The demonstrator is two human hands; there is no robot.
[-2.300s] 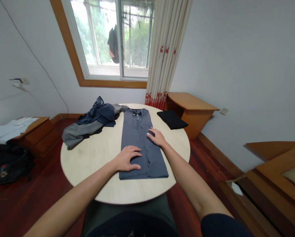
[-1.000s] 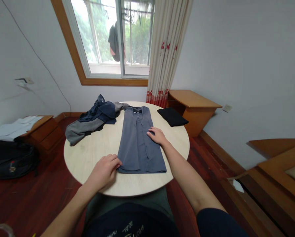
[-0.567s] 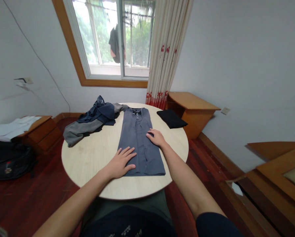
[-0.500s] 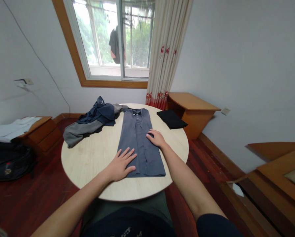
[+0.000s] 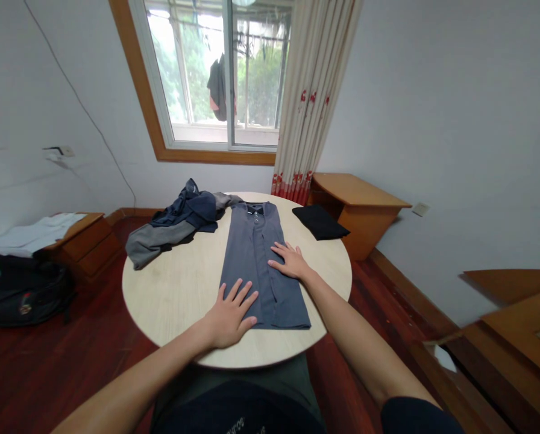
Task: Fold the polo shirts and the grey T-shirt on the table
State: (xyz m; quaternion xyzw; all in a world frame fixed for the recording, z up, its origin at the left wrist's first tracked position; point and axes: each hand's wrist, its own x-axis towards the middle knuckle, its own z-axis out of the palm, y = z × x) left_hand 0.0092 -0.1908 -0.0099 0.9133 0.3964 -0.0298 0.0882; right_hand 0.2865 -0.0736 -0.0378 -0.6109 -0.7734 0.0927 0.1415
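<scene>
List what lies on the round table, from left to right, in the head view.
heap of dark clothes → grey shirt → black folded cloth

Both forearms reach forward; the left hand (image 5: 228, 312) lies flat, fingers spread, and the right hand (image 5: 290, 261) rests palm-down farther ahead.

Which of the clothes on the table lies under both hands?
The grey buttoned shirt, laid flat mid-table. The crumpled heap and the folded black garment lie untouched.
</scene>
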